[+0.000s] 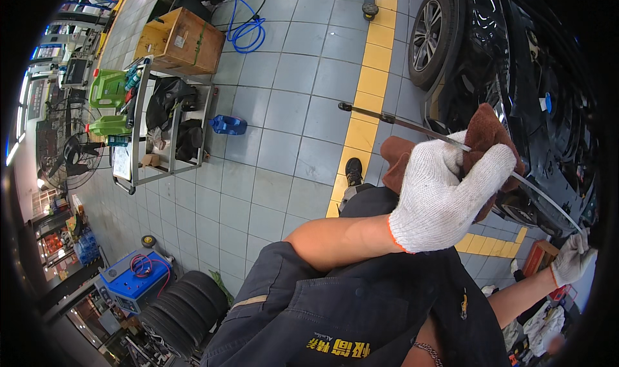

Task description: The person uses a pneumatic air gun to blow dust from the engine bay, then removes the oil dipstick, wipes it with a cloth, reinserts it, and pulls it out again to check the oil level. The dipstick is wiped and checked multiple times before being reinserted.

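My left hand (445, 196), in a white knitted glove with an orange cuff edge, is closed round a brown cloth (487, 135). The cloth wraps a long, thin, slightly bowed strip (422, 129), grey and shiny in places, with a dark fitting at its far-left end; its exact kind is unclear. At the strip's other end, my right hand (574, 257), gloved too, has its fingers pinched on it near the picture's right rim. Just beyond both hands stands a black car (477, 51), its wheel (431, 38) showing.
Left stands a metal trolley (171, 167) with green jugs (108, 88) and a wooden box (187, 41). A blue bottle (228, 125) lies beside it. Blue hose (248, 35) coils on the tiles. Lower left are stacked tyres (184, 312), a blue machine (135, 277) and a fan (71, 144).
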### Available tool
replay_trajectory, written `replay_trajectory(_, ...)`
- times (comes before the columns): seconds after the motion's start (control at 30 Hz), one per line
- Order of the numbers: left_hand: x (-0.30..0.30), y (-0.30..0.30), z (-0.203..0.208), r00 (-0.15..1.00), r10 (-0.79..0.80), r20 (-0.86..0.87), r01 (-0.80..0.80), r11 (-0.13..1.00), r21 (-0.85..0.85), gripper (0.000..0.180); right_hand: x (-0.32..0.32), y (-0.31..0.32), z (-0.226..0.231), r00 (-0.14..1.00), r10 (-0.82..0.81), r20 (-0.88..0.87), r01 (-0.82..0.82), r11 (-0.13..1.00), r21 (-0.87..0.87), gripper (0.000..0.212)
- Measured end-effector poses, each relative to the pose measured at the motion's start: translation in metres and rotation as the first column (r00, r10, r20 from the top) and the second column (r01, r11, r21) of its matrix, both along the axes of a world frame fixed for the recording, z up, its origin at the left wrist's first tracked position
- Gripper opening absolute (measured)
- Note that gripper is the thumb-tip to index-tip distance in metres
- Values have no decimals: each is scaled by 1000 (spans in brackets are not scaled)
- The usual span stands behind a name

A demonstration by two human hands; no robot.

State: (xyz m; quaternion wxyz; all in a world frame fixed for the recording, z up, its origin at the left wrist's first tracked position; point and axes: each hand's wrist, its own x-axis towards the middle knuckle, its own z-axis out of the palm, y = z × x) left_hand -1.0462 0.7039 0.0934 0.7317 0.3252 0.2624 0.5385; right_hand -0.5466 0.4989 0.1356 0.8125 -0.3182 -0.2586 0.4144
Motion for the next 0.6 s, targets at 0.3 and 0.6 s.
replay_trajectory(0.3,-5,3,7,996,-31,84,40,994,-105,28,-7,4,2,999,4,35,-3,1000,-19,20)
replay_trajectory(0.6,-3,2,0,999,-31,-32,31,1000,5,28,9,-2,-2,997,11,73,-9,1000,-24,26)
